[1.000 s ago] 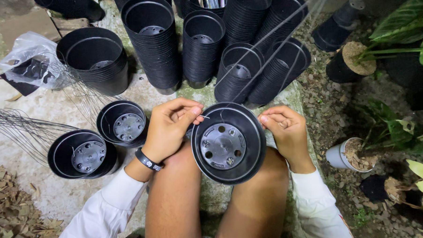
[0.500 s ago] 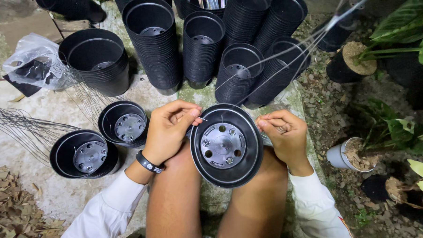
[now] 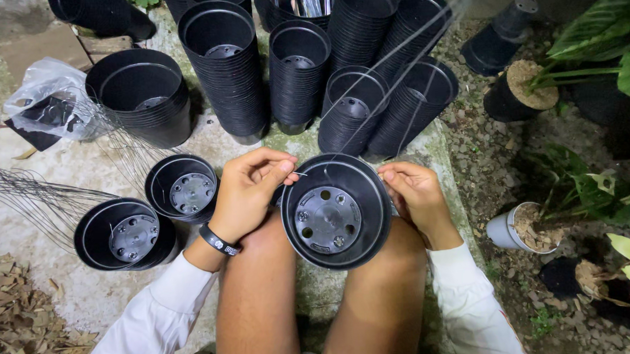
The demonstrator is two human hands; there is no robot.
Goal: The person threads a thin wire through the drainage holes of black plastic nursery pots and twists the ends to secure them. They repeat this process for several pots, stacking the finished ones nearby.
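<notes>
A black plastic pot (image 3: 337,210) with drain holes in its base rests between my knees. My left hand (image 3: 249,190) pinches a thin wire (image 3: 302,174) at the pot's left rim. My right hand (image 3: 417,194) grips the pot's right rim, where it pinches another wire end. Long thin wires (image 3: 401,52) run from the pot up toward the far right. A black band sits on my left wrist (image 3: 219,240).
Two shallow stacks of black pots (image 3: 183,188) (image 3: 125,236) lie left of my knee. Tall pot stacks (image 3: 224,68) (image 3: 297,76) (image 3: 414,104) stand ahead. A bundle of wires (image 3: 29,197) and a plastic bag (image 3: 47,102) are at left. Potted plants (image 3: 526,225) and gravel are right.
The pot has tilted slightly and sits a bit lower between my knees. Both hands stay at its rim, fingers shifting on the wires, and the long wires have swung.
</notes>
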